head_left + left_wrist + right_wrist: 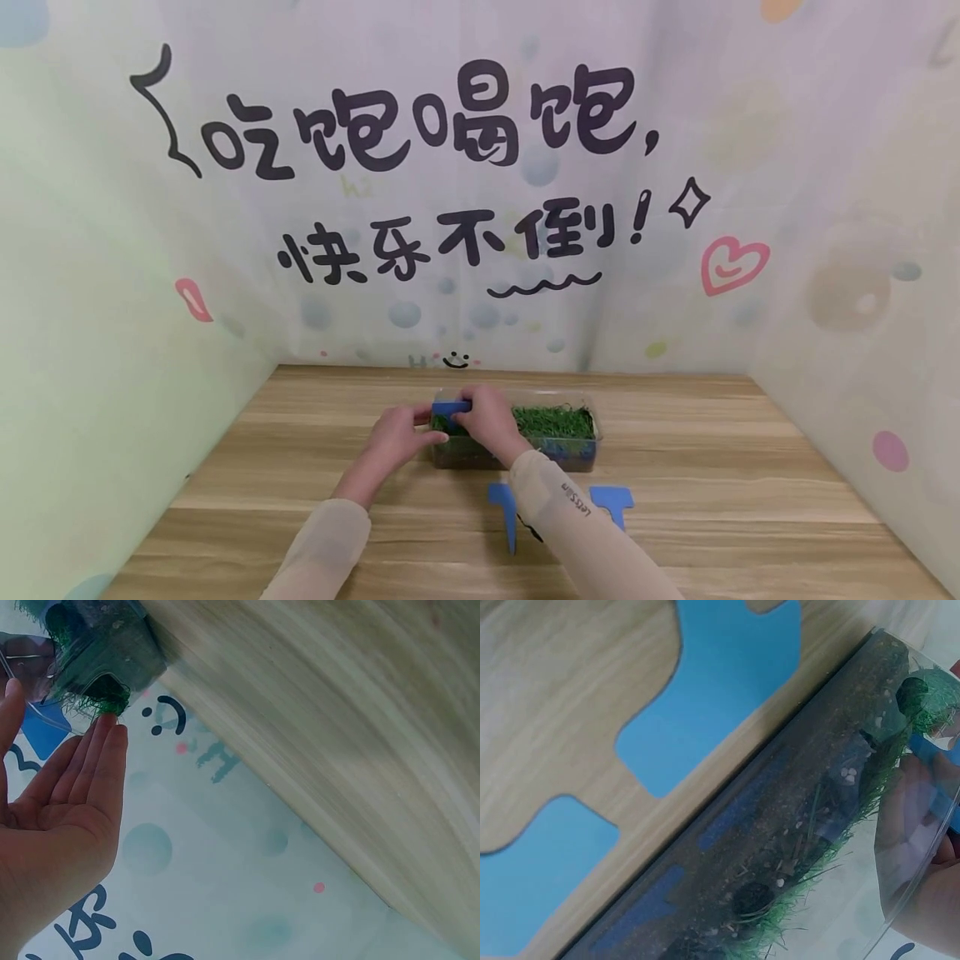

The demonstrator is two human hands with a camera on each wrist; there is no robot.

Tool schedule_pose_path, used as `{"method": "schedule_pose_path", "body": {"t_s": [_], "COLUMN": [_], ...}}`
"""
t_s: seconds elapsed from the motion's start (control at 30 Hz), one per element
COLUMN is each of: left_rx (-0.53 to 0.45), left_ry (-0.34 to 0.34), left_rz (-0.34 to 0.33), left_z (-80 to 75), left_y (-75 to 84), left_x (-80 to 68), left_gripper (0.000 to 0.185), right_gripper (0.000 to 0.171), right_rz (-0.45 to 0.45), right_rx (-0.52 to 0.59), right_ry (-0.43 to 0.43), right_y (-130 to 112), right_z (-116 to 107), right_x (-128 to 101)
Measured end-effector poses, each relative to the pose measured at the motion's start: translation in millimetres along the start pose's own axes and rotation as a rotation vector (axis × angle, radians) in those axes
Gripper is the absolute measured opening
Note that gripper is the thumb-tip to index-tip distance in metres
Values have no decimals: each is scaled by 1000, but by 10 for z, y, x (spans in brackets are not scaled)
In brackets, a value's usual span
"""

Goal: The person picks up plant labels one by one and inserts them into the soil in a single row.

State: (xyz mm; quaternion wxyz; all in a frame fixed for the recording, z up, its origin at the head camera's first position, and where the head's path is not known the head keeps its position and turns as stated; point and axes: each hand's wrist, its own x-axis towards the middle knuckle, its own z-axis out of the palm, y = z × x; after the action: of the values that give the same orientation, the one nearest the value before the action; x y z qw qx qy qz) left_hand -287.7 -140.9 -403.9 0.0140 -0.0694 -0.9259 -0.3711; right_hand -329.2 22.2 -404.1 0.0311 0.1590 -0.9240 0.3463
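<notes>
A clear plastic box [468, 460] holds dark soil with green grass [555, 421] on top. At its left end a blue T-shaped plant label [452, 408] stands over the grass, pinched by my right hand [489, 421] from above. My left hand [393, 435] is at the box's left end, its straight fingers [105, 761] reaching the rim and its thumb at the front corner. The right wrist view shows the right hand [922, 862] through the clear wall. The label's lower part is hidden.
Two more blue plant labels lie on the wooden table [720, 483] in front of the box, one label [505, 497] near the middle and another label [615, 498] to the right. My right sleeve partly covers that area. A printed cloth backdrop [675, 333] rises behind the table.
</notes>
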Motion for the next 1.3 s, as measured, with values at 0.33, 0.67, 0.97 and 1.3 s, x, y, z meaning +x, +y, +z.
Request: {"method": "schedule_pose_path", "body": {"t_s": [0.33, 0.67, 0.97, 1.3], "left_rx": [-6, -9, -8, -28], "left_ry": [-11, -16, -4, -3], "left_rz": [-18, -19, -26, -12], "left_z": [3, 13, -8, -1], "left_y": [5, 2, -15, -53], "left_x": [10, 20, 20, 38], "left_gripper": [49, 50, 51, 50], "right_gripper": [11, 6, 7, 11], "right_rz": [-6, 12, 4, -13], "right_rx": [-45, -50, -16, -30], "right_ry": [18, -10, -14, -4], "right_y": [-3, 15, 75, 94], "right_z": [1, 16, 4, -54], "right_x": [-11, -3, -2, -13]}}
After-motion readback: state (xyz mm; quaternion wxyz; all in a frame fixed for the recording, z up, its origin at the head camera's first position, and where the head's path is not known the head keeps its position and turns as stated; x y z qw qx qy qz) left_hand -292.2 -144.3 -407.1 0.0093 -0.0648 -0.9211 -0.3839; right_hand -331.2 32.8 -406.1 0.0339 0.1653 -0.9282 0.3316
